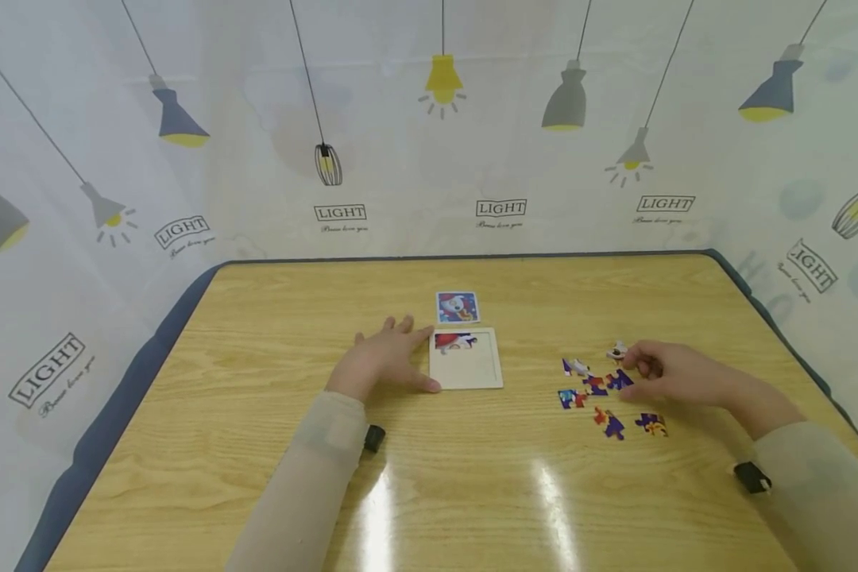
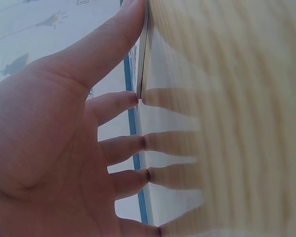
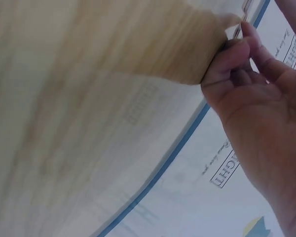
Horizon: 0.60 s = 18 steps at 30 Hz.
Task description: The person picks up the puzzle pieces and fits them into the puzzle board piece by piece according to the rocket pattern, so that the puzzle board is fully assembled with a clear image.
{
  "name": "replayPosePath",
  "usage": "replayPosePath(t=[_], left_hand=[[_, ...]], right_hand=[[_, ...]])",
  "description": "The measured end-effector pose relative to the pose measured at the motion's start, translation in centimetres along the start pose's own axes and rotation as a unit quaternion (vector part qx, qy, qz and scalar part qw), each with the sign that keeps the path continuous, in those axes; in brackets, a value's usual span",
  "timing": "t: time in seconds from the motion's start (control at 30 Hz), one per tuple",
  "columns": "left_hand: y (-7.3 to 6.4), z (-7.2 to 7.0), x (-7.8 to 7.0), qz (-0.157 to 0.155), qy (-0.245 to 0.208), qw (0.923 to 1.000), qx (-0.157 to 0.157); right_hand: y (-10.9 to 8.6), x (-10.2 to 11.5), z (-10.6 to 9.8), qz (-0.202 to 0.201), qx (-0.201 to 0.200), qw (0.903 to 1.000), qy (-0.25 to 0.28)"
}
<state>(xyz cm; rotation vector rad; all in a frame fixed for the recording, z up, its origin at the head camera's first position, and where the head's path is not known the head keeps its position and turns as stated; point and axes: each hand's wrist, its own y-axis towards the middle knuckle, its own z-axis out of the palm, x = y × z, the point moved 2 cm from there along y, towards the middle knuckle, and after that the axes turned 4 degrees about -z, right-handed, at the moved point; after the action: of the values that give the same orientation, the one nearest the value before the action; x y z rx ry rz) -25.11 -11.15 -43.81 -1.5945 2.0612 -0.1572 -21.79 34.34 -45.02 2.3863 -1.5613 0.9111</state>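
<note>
My left hand (image 1: 393, 357) lies spread at the left side of a pale puzzle tray (image 1: 472, 377), its thumb and index finger touching the tray's edge. In the left wrist view the fingertips (image 2: 124, 148) rest on the table. Joined puzzle pieces (image 1: 456, 342) fill part of the tray's upper left. Over the loose pieces at the right is my right hand (image 1: 675, 373), thumb and index finger apart. A white-grey piece (image 1: 617, 350) lies at the index fingertip, a purple piece (image 1: 620, 380) by the thumb. The other fingers (image 3: 232, 57) curl under in the right wrist view.
A small picture card (image 1: 458, 307) of a white figure in red lies just behind the tray. Several more loose pieces (image 1: 610, 422) are scattered near the right hand on the wooden table (image 1: 293, 318). A lamp-patterned curtain (image 1: 400, 175) hangs behind the table's dark edge.
</note>
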Motion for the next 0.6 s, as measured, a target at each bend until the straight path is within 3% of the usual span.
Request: replayPosePath(t=[0.17, 0.37, 0.6], left_hand=[[-0.02, -0.03, 0.05, 0.0, 0.0, 1.0, -0.001], [0.02, 0.01, 0.09, 0.001, 0.002, 1.0, -0.003], [0.05, 0.05, 0.09, 0.001, 0.001, 1.0, -0.003]], right_hand=[[0.38, 0.44, 0.19, -0.009, 0.005, 0.9997, -0.021], [0.14, 0.15, 0.04, -0.039, 0.01, 0.9992, 0.009], [-0.2, -0.23, -0.09, -0.016, 0.008, 0.9995, 0.026]])
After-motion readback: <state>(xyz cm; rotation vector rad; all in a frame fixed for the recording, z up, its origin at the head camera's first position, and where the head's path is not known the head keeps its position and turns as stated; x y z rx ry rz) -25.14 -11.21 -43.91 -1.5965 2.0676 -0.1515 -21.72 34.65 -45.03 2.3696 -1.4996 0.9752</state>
